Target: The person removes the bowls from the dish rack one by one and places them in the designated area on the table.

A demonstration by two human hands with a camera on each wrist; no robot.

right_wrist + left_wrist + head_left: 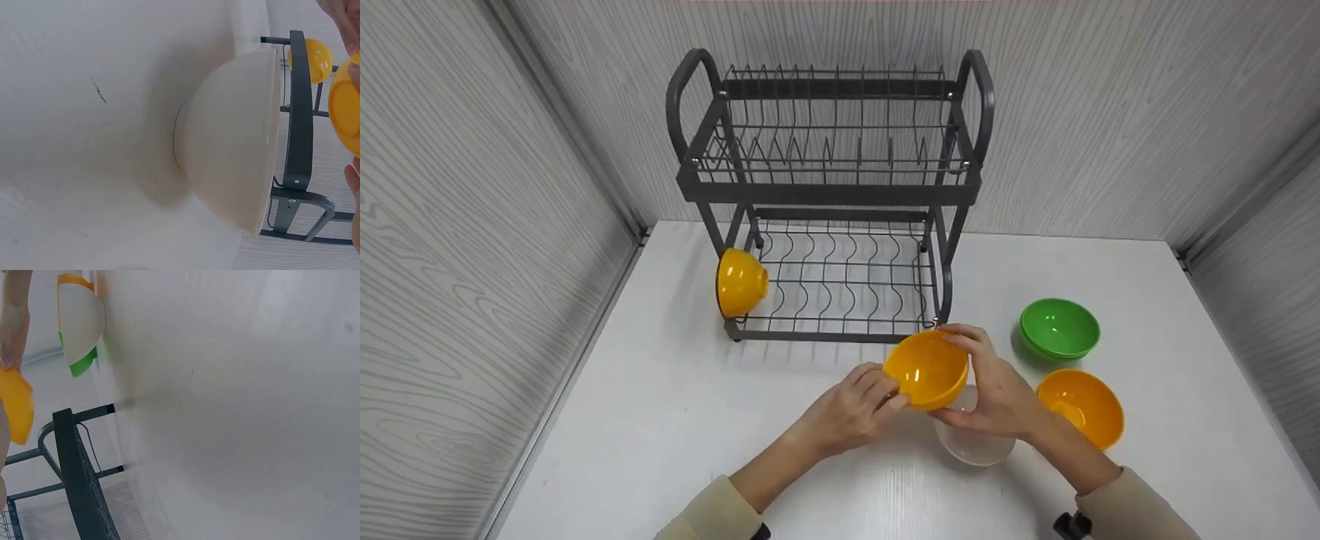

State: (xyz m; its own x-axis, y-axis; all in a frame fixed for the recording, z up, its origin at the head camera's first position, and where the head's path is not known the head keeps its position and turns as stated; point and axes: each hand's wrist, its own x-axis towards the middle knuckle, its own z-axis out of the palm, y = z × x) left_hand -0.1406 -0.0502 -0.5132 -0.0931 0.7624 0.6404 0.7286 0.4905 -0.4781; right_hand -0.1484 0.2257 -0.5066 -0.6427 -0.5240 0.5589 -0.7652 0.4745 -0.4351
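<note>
Both hands hold one yellow-orange bowl (pixel 926 367) in the air, tilted, before the front right corner of the dish rack (pixel 829 196). The left hand (pixel 853 409) grips its left rim with curled fingers. On the other side, the right hand (pixel 997 386) has its fingers at the upper rim and its thumb underneath. In the right wrist view the bowl's base (pixel 346 109) faces the camera. Below the right hand a white bowl (pixel 979 448) stands upright on the table, partly hidden by that hand; it looks large in the right wrist view.
Another yellow-orange bowl (pixel 740 283) stands on its side at the left of the rack's lower tier. To the right, stacked green bowls (pixel 1059 328) sit behind an orange bowl (pixel 1091 405), which the right forearm partly covers. Grey wood-grain panels (pixel 1072 112) enclose the white table (pixel 660 420).
</note>
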